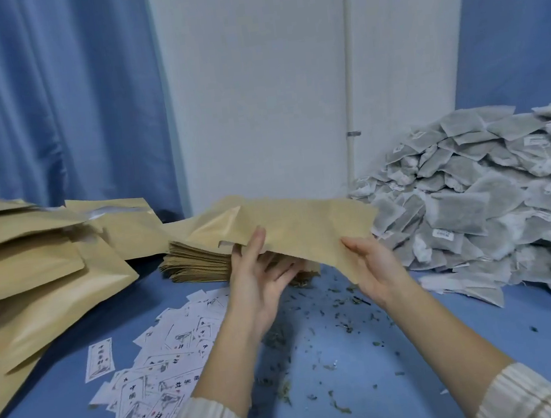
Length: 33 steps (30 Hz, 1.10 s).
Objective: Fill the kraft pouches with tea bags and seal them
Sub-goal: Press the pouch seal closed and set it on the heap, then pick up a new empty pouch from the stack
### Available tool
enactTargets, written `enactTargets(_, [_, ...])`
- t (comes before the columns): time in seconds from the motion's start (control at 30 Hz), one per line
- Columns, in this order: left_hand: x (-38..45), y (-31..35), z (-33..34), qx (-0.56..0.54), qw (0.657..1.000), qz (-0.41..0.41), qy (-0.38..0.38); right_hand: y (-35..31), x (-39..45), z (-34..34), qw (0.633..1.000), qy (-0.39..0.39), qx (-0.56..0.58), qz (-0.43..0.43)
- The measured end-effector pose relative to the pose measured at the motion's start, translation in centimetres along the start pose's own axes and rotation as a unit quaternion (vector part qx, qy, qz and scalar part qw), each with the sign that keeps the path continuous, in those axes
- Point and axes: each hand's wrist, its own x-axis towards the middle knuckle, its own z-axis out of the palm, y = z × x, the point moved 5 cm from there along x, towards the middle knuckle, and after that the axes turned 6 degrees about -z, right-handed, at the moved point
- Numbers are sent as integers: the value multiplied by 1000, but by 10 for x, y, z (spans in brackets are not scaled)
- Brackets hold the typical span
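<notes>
A flat kraft pouch (296,227) is held in the air above the blue table. My left hand (257,276) pinches its near left edge, thumb on top and fingers underneath. My right hand (373,266) grips its near right corner from below. Under the pouch lies a stack of flat empty kraft pouches (197,262). A big heap of grey tea bags (493,208) with white tags fills the right side of the table.
A pile of bulging kraft pouches (34,277) covers the left side. White printed labels (158,370) lie scattered at the near left. Loose tea crumbs (325,323) dot the blue table (390,384). Behind stand a white door (270,89) and blue curtains (48,97).
</notes>
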Motion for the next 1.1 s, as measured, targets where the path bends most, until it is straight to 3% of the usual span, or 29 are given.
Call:
enactTargets(0.17, [12,32,-28,98,989,83,75,34,7,26,997,-72,4,24])
enactTargets(0.27, [14,72,-39,92,989,111,37,62,26,63,994,-92,36,41])
enactTargets(0.37, [27,136,-54,37,988,144,-30,100,76,159,993,-67,98,18])
enactTargets(0.43, [35,172,-85,31,987,157,25,136,105,240,992,-80,82,55])
enactTargets(0.5, [40,186,-124,55,985,136,93,178,118,291,986,-95,-6,139])
enactTargets(0.57, [41,183,-162,75,981,104,148,213,127,289,972,-106,-125,169])
enactTargets(0.67, [54,171,-194,55,979,60,187,247,134,252,966,-96,-161,179])
enactTargets(0.77, [74,150,-203,40,975,10,218,248,156,203,945,-39,-315,82])
enactTargets(0.8, [80,142,-203,42,974,-3,223,242,163,190,914,-40,-402,36])
enactTargets(0.83, [86,134,-204,44,973,-14,225,235,169,179,861,-47,-506,-20])
enactTargets(0.97, [98,111,-205,31,970,-46,235,212,192,146,555,-86,-801,-208])
enactTargets(1.0, [99,107,-206,22,969,-53,240,212,198,134,478,-99,-850,-197])
enactTargets(1.03, [98,104,-209,9,967,-58,246,210,204,118,427,-119,-883,-153])
enactTargets(1.1, [97,98,-213,-25,966,-65,248,205,213,85,403,-150,-901,-51])
